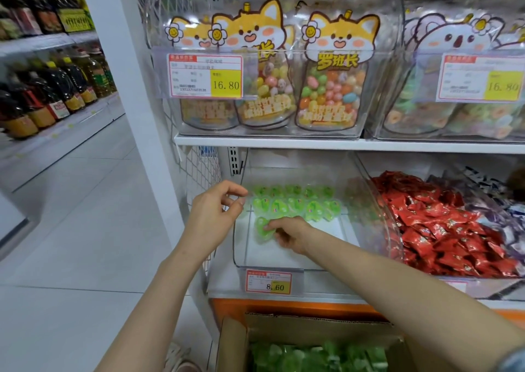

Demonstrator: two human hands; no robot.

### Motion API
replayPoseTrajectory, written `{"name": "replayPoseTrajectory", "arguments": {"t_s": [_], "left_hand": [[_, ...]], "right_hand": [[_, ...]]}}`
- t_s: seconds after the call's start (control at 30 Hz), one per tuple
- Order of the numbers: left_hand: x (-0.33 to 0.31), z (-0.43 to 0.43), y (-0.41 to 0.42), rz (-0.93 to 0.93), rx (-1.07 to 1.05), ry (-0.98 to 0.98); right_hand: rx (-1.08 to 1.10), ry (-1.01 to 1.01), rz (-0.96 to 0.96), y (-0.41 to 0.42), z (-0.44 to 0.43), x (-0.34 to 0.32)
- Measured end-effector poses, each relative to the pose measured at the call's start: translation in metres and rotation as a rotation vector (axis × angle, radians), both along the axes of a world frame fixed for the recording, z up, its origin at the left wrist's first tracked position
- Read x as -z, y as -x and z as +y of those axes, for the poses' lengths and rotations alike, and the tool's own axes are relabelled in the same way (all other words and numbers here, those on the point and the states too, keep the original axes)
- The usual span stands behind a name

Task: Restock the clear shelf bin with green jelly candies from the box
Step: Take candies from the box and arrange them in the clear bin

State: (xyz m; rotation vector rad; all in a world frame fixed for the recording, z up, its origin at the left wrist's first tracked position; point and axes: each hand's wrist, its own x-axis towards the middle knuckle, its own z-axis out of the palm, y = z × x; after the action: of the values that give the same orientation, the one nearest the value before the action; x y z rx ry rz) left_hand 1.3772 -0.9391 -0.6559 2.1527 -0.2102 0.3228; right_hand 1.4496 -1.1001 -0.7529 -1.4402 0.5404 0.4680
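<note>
At the bottom edge, an open cardboard box (235,343) with a heap of green jelly candies (312,357) inside. Just above, on the shelf lip, a price tag (268,283). Behind that, the clear bin (284,255): right hand (289,234) reaching in, fingers curled onto a single candy (262,229) at the front left of the bare floor. Left hand (213,212) hovering at the bin's left wall, fingers loosely bent, holding nothing. Further back, two rows of candies (295,204) along the rear. To the right, red packets (440,229); overhead, jelly bean bags (329,87).
</note>
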Motion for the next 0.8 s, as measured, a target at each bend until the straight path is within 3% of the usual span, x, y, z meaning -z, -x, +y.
{"name": "replayPoseTrajectory", "arguments": {"t_s": [0.23, 0.47, 0.53, 0.6, 0.63, 0.7, 0.8], "left_hand": [[0.003, 0.002, -0.002, 0.019, -0.013, 0.011], [0.001, 0.001, -0.001, 0.019, -0.019, 0.019], [0.0, 0.001, -0.001, 0.024, -0.019, 0.017], [-0.001, 0.001, 0.0, 0.027, -0.009, 0.026], [-0.002, 0.001, 0.0, 0.027, -0.005, 0.028], [-0.003, 0.001, 0.001, 0.029, 0.001, 0.031], [-0.003, 0.002, 0.002, 0.035, 0.007, 0.041]], "right_hand": [[0.076, -0.064, 0.058, -0.003, 0.009, -0.001], [0.185, -0.051, -0.016, -0.01, 0.024, 0.01], [0.354, -0.259, 0.042, -0.011, 0.022, 0.001], [0.067, 0.124, -0.08, -0.003, 0.021, -0.008], [0.067, 0.144, -0.105, -0.003, 0.018, -0.009], [0.329, -0.239, 0.005, -0.002, 0.018, -0.005], [0.435, -0.191, 0.064, -0.012, 0.025, 0.007]]}}
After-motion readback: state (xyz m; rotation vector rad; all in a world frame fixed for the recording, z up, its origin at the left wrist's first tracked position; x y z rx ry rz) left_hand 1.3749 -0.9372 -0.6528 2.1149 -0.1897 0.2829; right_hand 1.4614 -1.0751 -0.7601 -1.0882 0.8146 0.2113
